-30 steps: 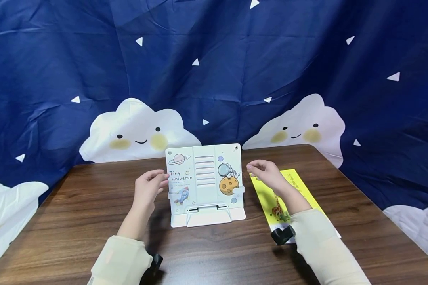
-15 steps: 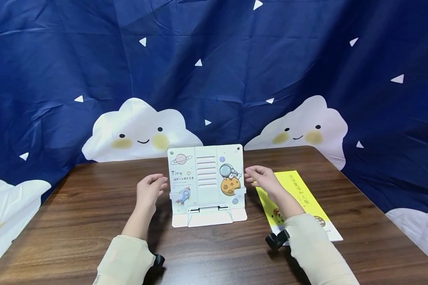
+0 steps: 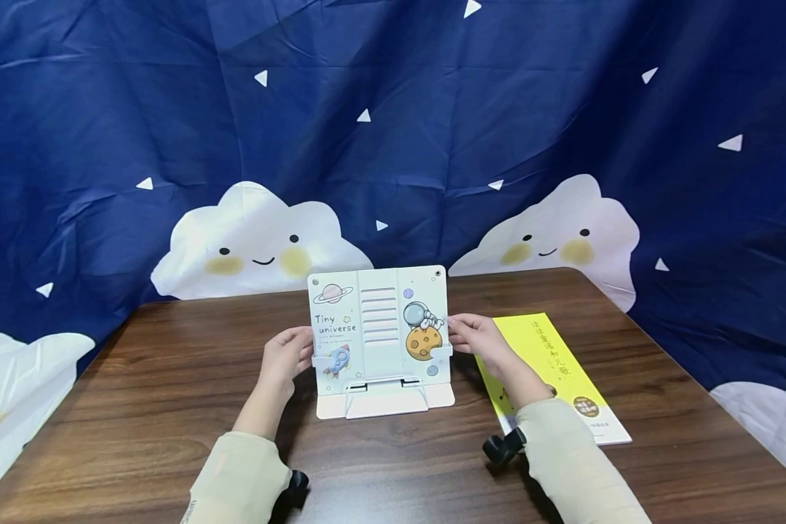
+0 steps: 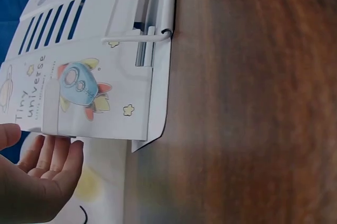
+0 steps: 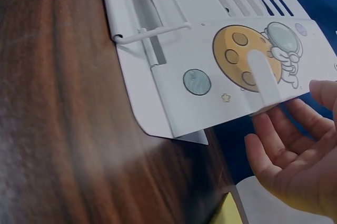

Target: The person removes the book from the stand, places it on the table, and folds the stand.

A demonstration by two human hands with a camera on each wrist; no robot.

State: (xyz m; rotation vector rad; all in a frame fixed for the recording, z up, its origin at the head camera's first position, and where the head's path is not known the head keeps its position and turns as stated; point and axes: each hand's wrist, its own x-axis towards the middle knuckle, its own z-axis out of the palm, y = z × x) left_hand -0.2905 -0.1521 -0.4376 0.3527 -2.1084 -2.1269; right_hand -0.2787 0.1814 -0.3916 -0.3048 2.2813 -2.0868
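Both the left hand [image 3: 287, 354] and the right hand [image 3: 486, 342] reach to opposite side edges of the white stand [image 3: 378, 362], which we see upright on the surface [image 3: 393, 469]. Fingers are half-curled; some tips hide behind the edges, so we cannot tell whether either pinches. The right forearm [image 3: 526, 381] covers part of the yellow book [image 3: 566, 380].

Bookstand [image 3: 378, 358] on table [image 3: 183, 364], book [image 3: 537, 346] to its right, curtain [image 3: 393, 138] behind

Indoor nook: wooden table [image 3: 393, 469], cloud-print cloth [image 3: 406, 160]
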